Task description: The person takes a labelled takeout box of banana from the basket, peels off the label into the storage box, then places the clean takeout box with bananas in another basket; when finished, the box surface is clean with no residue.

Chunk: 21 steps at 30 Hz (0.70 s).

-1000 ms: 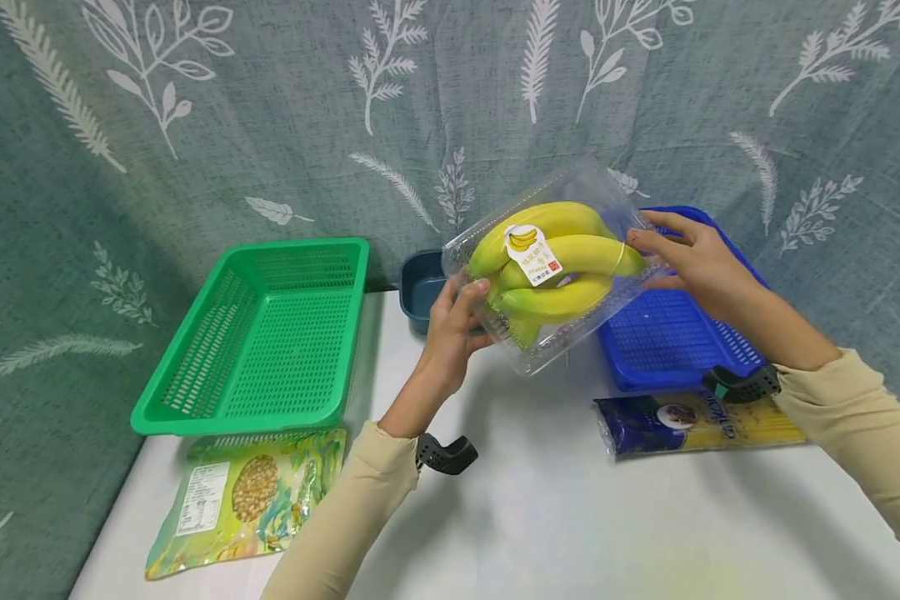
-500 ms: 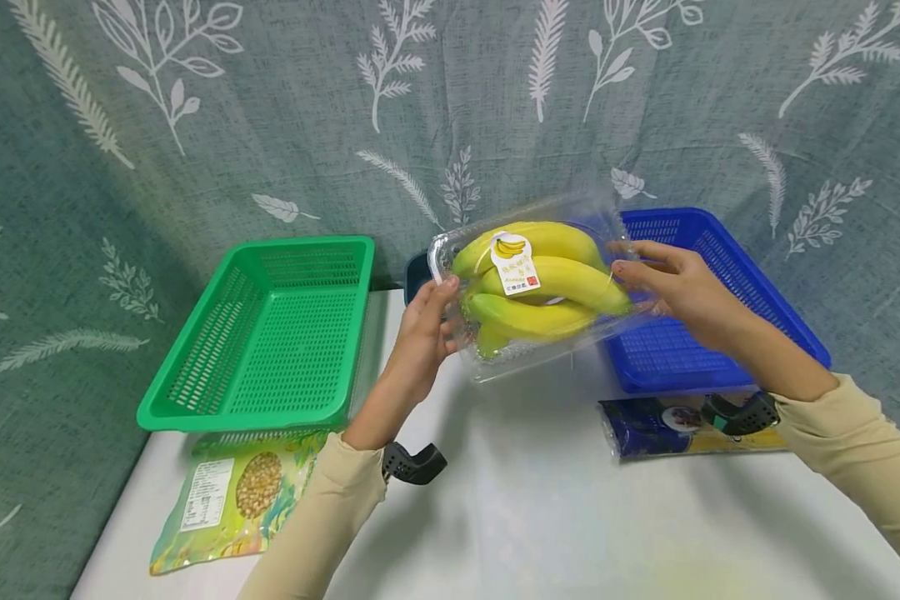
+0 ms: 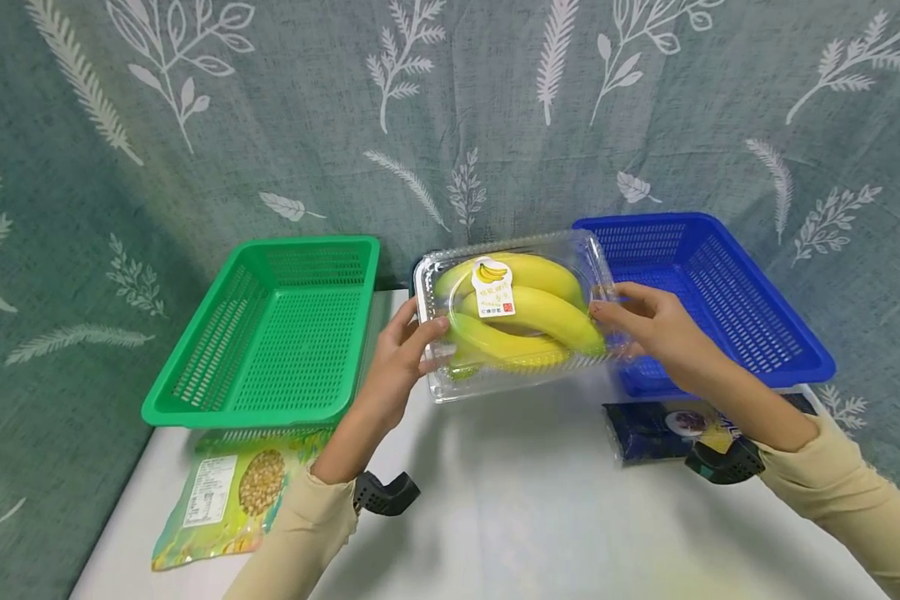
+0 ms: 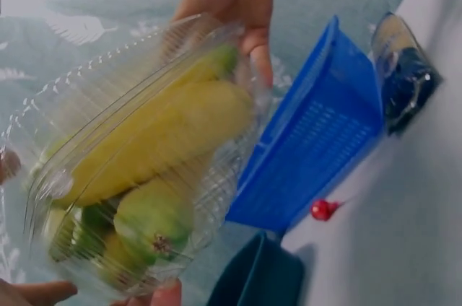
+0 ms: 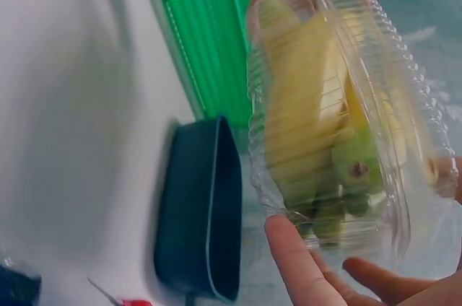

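Both hands hold up a clear plastic clamshell box (image 3: 510,388) of yellow bananas (image 3: 531,321) with greenish ends. A white label (image 3: 493,287) with a banana picture shows on its lid. My left hand (image 3: 392,367) grips the box's left end, thumb on top and fingers below. At the other end my right hand (image 3: 656,327) pinches the side with thumb and fingers. From the left wrist view, the box (image 4: 130,118) hangs tilted, higher than the blue basket (image 4: 317,118). In the right wrist view, fingertips (image 5: 285,241) support the underside.
A green basket (image 3: 292,358) stands at left, with a green-yellow pouch (image 3: 217,517) before it. The blue basket's front is near a dark blue pasta packet (image 3: 641,432). Behind the box sits a teal bin (image 5: 195,205). A small red object (image 4: 323,209) lies on the white table.
The clamshell box has come down and to the left, its steep tilt easing to nearly level. Both hands have kept their hold and moved along with it.
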Tool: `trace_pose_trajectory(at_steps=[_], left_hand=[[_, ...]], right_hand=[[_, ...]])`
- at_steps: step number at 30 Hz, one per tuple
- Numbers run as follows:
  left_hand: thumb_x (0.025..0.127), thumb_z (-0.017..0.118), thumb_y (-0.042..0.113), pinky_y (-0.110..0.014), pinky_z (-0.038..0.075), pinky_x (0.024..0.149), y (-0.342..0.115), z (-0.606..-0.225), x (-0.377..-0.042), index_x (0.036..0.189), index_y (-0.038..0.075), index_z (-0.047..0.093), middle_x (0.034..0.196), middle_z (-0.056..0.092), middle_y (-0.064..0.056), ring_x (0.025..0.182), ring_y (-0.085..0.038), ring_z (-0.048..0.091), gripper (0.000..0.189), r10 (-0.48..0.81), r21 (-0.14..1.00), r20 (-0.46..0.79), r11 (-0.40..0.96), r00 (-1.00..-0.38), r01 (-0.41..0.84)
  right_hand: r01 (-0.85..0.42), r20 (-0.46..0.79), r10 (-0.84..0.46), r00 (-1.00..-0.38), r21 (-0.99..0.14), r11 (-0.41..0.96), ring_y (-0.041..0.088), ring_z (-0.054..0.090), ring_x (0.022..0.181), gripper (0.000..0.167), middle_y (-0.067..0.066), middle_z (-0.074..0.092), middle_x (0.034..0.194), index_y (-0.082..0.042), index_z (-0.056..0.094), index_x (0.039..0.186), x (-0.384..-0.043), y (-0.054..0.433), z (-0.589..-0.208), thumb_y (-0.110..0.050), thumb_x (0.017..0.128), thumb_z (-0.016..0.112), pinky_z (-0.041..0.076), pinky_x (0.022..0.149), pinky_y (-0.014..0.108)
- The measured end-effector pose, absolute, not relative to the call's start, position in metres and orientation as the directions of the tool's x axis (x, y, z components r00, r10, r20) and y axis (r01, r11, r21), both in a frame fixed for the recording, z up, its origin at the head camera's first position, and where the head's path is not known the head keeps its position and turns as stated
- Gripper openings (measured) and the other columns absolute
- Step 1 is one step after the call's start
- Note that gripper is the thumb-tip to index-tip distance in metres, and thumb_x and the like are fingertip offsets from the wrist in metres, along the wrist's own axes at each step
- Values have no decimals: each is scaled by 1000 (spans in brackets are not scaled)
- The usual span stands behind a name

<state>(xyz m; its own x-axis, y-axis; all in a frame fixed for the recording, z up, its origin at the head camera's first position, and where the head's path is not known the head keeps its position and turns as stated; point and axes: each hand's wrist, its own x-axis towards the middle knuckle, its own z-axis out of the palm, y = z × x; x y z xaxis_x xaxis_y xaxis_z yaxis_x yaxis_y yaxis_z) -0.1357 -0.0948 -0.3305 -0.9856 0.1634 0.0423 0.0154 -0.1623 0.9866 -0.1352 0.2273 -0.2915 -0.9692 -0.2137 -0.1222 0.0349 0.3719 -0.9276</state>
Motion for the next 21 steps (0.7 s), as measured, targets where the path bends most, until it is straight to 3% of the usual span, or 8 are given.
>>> trace_pose_trajectory(at_steps=[8, 14, 21], left_hand=[[95, 60, 24, -40, 57, 88, -110, -337, -128, 150, 13, 43, 128, 54, -16, 107, -26, 59, 58, 138, 993, -11, -113, -990, -27], [97, 61, 25, -39, 57, 84, -114, -345, -120, 147, 14, 46, 126, 57, -15, 96, -22, 63, 54, 99, 995, -52, -83, -994, -60], [97, 60, 27, -37, 57, 77, -117, -365, -114, 145, 14, 50, 120, 59, -16, 92, -20, 64, 51, 79, 992, -103, -69, -992, -108]], right_hand=[[84, -172, -215, -961, -926, 368, 29, 60, 116, 75, 21, 59, 130, 0, 31, 154, -125, 211, -307, -45, 100, 59, 53, 93, 49], [81, -166, -228, -959, -937, 338, 34, 60, 116, 72, 23, 58, 129, 3, 34, 151, -120, 205, -320, -42, 101, 59, 54, 92, 49], [133, -223, -235, -946, -929, 346, 41, 54, 124, 85, 30, 50, 138, 8, 15, 156, -113, 199, -338, -41, 101, 58, 48, 98, 56]])
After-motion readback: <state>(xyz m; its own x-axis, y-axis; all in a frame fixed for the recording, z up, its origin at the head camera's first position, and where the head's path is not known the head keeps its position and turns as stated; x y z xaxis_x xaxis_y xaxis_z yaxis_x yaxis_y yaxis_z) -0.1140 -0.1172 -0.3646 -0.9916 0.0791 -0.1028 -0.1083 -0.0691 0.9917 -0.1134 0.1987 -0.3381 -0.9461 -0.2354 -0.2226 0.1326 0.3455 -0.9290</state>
